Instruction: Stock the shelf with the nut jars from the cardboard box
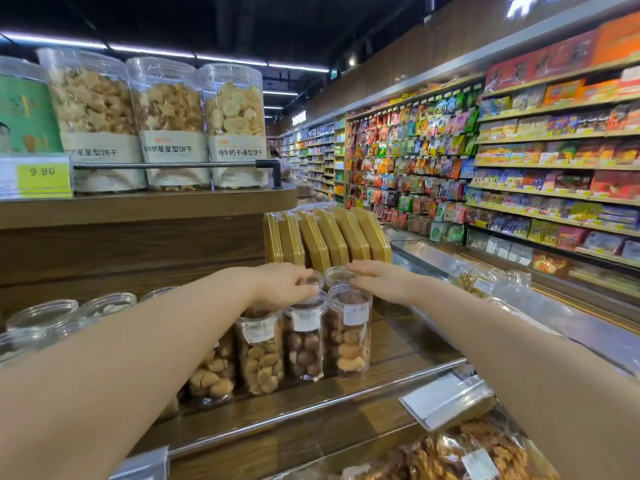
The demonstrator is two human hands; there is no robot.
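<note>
At the centre of the frame stand clear plastic nut jars (348, 332) with see-through lids, tall and round, packed with brown and tan nuts. Each carries a small white label near the top, its print too blurred to read. They sit in a row on the wooden shelf (408, 344), touching side by side, with more jars behind them.

The left hand (289, 285) rests on the lids of the jars just left of centre, fingers curled over a rim, seemingly gripping it. The right hand (379, 280) lies flat with loosely spread fingers on the lid of a rear jar.

In the upper left, big biscuit tubs (169, 123) bear Chinese lettering, and a yellow price tag (41, 173) reads 9.90.
</note>
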